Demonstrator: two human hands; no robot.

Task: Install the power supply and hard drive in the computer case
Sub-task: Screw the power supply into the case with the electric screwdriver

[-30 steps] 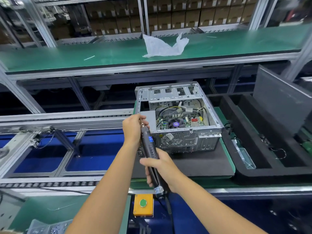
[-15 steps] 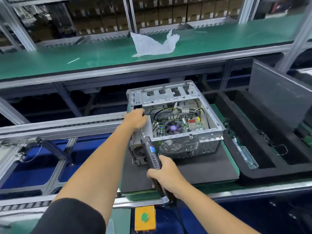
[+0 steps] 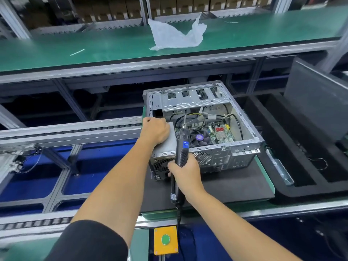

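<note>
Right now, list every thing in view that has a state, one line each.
Computer case: side open, lying on the black mat.
Power supply: seated in the case's near-left corner.
Electric screwdriver: held, tip over the case interior.
Left hand: resting on the power supply.
Right hand: gripping the screwdriver.
Plastic bag: crumpled on the green shelf.
</note>
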